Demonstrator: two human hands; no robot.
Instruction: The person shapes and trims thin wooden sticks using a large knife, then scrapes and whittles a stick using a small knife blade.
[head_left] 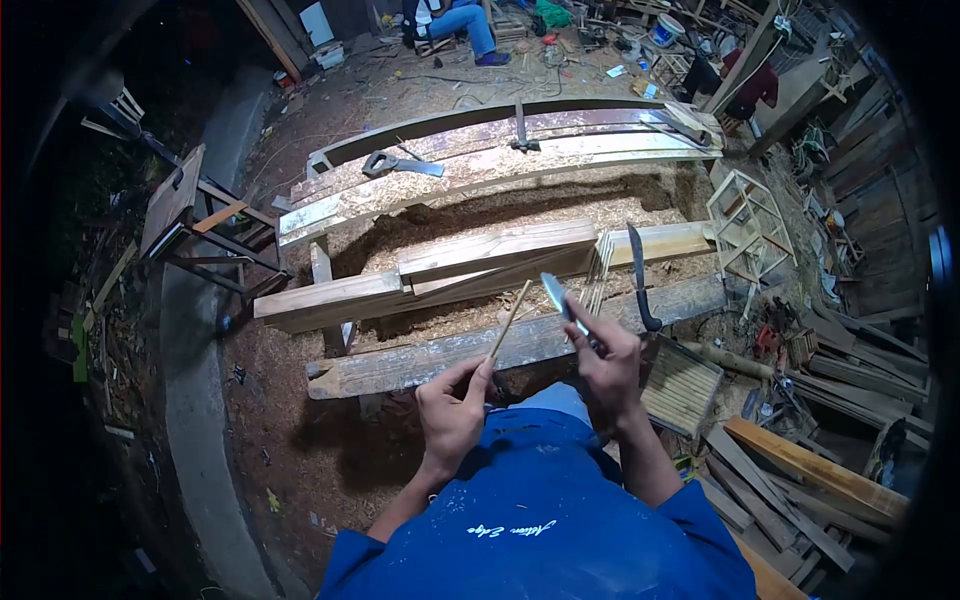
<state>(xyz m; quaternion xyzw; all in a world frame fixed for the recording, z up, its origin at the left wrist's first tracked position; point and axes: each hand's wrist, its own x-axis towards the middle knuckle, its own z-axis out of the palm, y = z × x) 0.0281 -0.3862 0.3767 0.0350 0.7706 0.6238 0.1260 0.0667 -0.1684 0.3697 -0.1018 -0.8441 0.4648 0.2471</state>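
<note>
My left hand (452,412) pinches the lower end of a thin bamboo or wood stick (513,315), which points up and away from me. My right hand (608,362) is closed round the dark handle of a knife (554,293). The blade sits just right of the stick's upper end, apart from it. Beyond my hands, several thin sticks (598,272) lean against a wooden beam (500,248). To their right a machete (638,270) with a dark handle rests across the beam and the near plank (470,358).
A far bench holds a handsaw (405,166) and a hammer (521,135) among wood shavings. A wooden frame (750,228) stands at right, above a slatted panel (681,386) and stacked boards (815,470). A small table (172,200) is at left. Another person (462,22) sits at the back.
</note>
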